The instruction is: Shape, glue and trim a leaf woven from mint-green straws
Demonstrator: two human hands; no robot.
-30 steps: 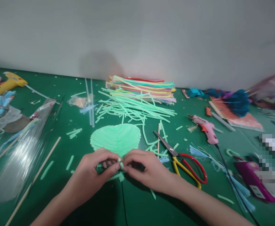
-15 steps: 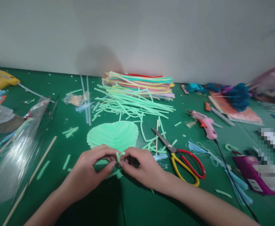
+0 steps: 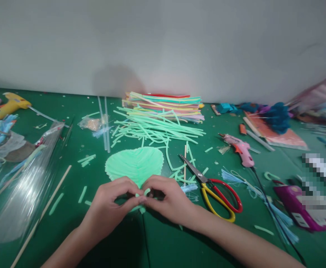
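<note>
My left hand (image 3: 114,203) and my right hand (image 3: 167,197) meet fingertip to fingertip at the near end of a mint-green, leaf-shaped piece (image 3: 135,162) made of fuzzy pipe cleaners. Both pinch a short green pipe cleaner (image 3: 147,191), whose ends poke up between the fingers. More green fuzzy stem shows just below the fingertips; the fingers hide how the pieces join. Right of my right hand lie scissors (image 3: 200,176) with one red and one yellow handle, blades slightly apart. Cut green pieces lie around both hands.
Behind the leaf shape lie loose green pipe cleaners (image 3: 157,128) and a multicoloured bundle (image 3: 165,102). A pink glue gun (image 3: 243,150) with a black cord is at right, a yellow one (image 3: 12,104) at far left. Clear plastic sleeves (image 3: 25,182) and a wooden stick (image 3: 51,201) lie left.
My fingertips have drawn closer together over the pipe cleaner, and less of it shows between them. The camera view has shifted slightly.
</note>
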